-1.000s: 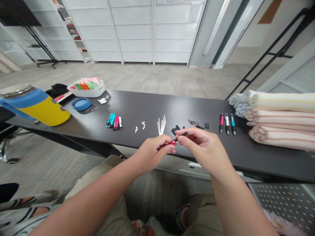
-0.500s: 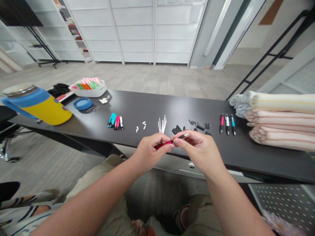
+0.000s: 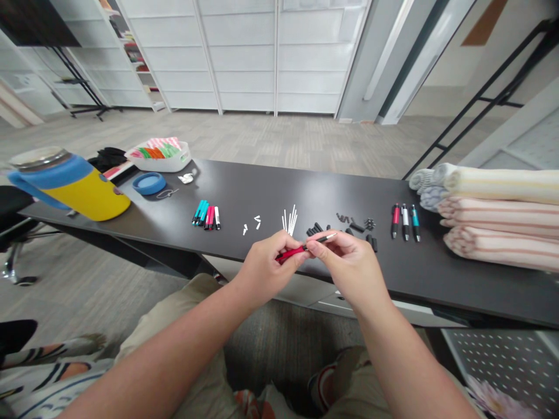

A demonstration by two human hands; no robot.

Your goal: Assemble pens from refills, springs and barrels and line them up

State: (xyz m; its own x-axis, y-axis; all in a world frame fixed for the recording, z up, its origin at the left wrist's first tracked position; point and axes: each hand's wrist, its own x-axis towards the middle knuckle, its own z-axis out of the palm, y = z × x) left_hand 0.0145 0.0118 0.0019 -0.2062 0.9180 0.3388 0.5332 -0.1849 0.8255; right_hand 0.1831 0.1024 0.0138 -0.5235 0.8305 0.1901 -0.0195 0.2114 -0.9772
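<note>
My left hand point(image 3: 267, 265) is closed around the red barrel of a pen point(image 3: 290, 254). My right hand point(image 3: 354, 263) pinches the pen's front part, where a dark section and pale pointed tip point(image 3: 325, 237) stick out past the fingers. Both hands meet at the middle of the pen, above the table's near edge. Just beyond them lie white refill tubes point(image 3: 289, 220), several black grips point(image 3: 314, 229) and small dark springs point(image 3: 370, 223). Left of the refills are small white pieces point(image 3: 257, 220). Whether the two pen parts are fully joined is hidden by my fingers.
Teal, red and white pen barrels point(image 3: 206, 215) lie left on the dark table point(image 3: 244, 180). Three whole pens point(image 3: 405, 222) lie right, beside rolled towels point(image 3: 498, 215). A yellow-blue mug point(image 3: 82, 186), blue lid point(image 3: 149, 183) and white basket point(image 3: 179, 161) stand at the left.
Both hands stay on the pen. My right hand has shifted slightly left and its fingers have turned a little, uncovering more black pieces behind it.
</note>
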